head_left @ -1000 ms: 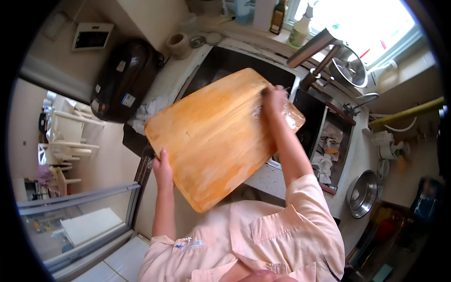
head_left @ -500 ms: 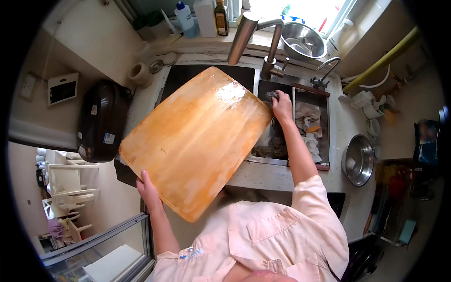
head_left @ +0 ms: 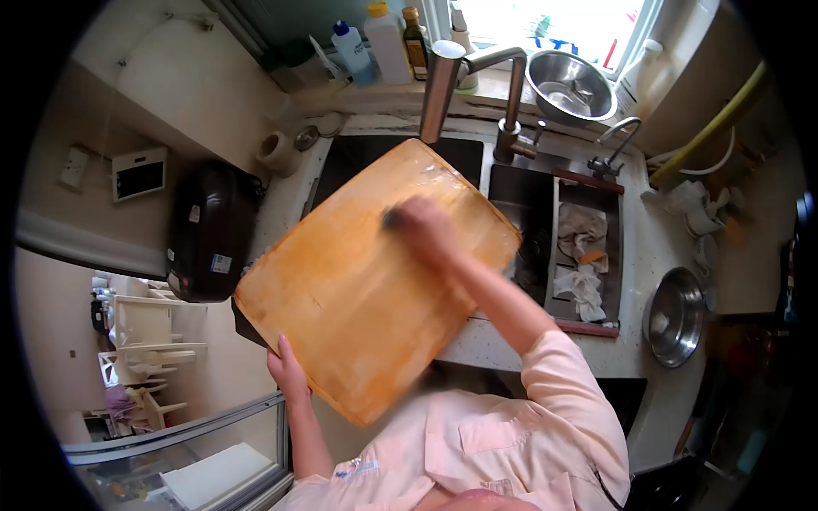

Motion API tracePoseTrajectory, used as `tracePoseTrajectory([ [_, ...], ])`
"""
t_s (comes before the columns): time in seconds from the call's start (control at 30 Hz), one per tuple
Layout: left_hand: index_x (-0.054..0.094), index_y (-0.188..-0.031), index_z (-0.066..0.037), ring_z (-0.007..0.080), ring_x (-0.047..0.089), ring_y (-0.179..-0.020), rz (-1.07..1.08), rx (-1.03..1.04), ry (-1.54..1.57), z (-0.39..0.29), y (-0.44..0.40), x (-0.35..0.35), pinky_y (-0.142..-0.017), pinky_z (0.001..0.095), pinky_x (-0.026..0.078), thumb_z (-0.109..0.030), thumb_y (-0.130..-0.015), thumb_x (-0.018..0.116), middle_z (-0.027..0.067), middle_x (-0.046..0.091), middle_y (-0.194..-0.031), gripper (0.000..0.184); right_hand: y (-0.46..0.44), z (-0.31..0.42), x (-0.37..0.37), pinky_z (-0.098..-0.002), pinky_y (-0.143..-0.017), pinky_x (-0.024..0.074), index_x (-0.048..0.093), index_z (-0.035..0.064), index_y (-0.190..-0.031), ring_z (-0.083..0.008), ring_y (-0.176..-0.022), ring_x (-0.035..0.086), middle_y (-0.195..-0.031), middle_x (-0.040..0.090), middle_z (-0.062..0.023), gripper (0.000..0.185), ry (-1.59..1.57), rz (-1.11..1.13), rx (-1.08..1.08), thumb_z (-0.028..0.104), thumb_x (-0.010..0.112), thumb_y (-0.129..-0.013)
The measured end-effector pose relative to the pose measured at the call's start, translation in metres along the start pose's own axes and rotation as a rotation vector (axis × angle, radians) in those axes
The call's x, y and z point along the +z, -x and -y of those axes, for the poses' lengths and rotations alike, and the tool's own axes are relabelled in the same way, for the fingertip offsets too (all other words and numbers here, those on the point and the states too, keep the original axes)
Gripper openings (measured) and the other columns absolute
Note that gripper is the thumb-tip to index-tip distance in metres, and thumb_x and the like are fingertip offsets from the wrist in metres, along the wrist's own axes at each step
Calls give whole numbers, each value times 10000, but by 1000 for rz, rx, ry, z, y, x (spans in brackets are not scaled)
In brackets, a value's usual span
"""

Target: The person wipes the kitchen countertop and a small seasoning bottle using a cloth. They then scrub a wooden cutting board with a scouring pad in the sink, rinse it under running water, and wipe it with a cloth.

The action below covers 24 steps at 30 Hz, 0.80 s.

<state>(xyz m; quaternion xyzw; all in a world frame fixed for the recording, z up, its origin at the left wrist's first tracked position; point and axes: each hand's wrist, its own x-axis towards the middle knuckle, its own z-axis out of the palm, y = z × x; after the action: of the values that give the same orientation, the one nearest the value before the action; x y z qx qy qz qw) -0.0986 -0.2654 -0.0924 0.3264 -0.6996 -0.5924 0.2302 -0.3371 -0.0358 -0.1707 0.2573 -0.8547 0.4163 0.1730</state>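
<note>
A large wooden cutting board [head_left: 349, 289], wet and shiny near its far end, lies tilted across the sink [head_left: 341, 162]. My left hand [head_left: 289, 371] grips its near left edge, thumb on top. On the board's upper middle is my right hand [head_left: 426, 228], blurred by motion. A dark steel wool scrubber [head_left: 392, 219] shows at its fingers, pressed against the wood. The fingers' undersides are hidden.
Over the board's far end hangs the faucet [head_left: 439, 94]. To the right, a drain basket [head_left: 622, 255] holds cloths [head_left: 584, 230]. Steel bowls stand on the sill [head_left: 567, 72] and counter [head_left: 677, 315]. Several bottles line the back; a dark appliance [head_left: 213, 230] stands left.
My right hand has moved left from beside the board's right corner over the sink onto the board's surface with the scrubber. My left hand keeps its hold. The whole view has shifted slightly.
</note>
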Motion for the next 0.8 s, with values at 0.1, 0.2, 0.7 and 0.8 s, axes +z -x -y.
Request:
tracePoseTrajectory([
  [0.1,452,-1122,60,169,529,-941,-15,-8,-5,3,6,0,-811,269,422,-218,-914,438,105,538,-1085,347,-39,-95,3,-390,-644,434,563,81,-815,-292,-795,492,-822,514,-122,60,216,-261,398,80,536,-761],
  [0.2,464,-1111,56,167,526,-939,-40,8,-23,2,5,-1,-807,270,422,-222,-914,438,103,538,-1086,342,-30,-32,10,-412,-657,441,564,77,-851,-303,-795,504,-843,528,-132,101,127,-278,129,50,522,-764],
  [0.7,497,-1028,62,206,558,-871,-26,-163,9,27,-6,-1,-751,301,462,-310,-908,444,136,560,-1024,394,63,-16,-49,-393,-722,443,595,126,-938,-309,-896,492,-859,508,-108,211,-44,-69,342,95,592,-730],
  [0.8,494,-1047,72,212,560,-891,-24,-137,3,35,-14,3,-766,303,462,-313,-910,440,143,556,-1047,413,77,-49,-111,-382,-706,436,606,102,-872,-301,-814,489,-824,522,-103,209,287,-181,396,40,566,-676],
])
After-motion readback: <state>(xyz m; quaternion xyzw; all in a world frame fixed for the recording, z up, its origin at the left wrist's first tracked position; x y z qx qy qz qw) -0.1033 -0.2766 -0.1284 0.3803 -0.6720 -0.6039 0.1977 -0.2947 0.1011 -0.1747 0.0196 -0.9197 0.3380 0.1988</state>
